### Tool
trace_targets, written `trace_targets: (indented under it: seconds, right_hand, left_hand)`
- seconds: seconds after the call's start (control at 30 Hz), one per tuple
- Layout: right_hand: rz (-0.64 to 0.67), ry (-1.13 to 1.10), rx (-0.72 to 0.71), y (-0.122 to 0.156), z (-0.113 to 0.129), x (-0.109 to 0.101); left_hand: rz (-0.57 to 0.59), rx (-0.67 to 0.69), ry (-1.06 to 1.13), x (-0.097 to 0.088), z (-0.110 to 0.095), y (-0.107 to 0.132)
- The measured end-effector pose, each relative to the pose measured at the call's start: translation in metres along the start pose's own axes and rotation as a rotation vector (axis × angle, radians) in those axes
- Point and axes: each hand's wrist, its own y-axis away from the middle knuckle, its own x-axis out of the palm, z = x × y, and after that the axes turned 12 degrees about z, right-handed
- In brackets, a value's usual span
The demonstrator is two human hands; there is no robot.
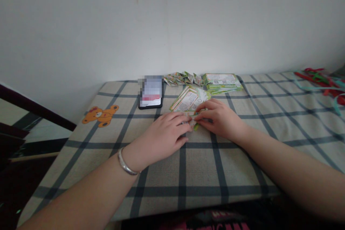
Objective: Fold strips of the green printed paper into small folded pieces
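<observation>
Pinching a folded paper (194,125) with the closed fingers of left hand (164,134) and right hand (219,118) on the checked surface (215,172).

both arms are bare from hand to frame edge. the left hand (164,136) has a plain silver bangle (126,164) at the wrist, smooth and rounded, with a pale shine along its curve. the right hand (219,119) and its wrist are bare. at the bottom edge shows a dark garment (215,221) with pink lettering, cut off and too blurred to read.
</observation>
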Motion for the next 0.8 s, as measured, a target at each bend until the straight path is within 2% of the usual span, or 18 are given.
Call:
trace_targets:
  seconds: [0.3, 0.8]
  right_hand:
    - [0.13, 0.082, -0.113, 0.003, 0.015, -0.006]
    - [0.155, 0.269, -0.069, 0.002, 0.027, -0.006]
  left_hand:
    - [0.019, -0.004, -0.007, 0.002, 0.001, 0.001]
    - [0.029, -0.02, -0.028, 0.002, 0.0, 0.001]
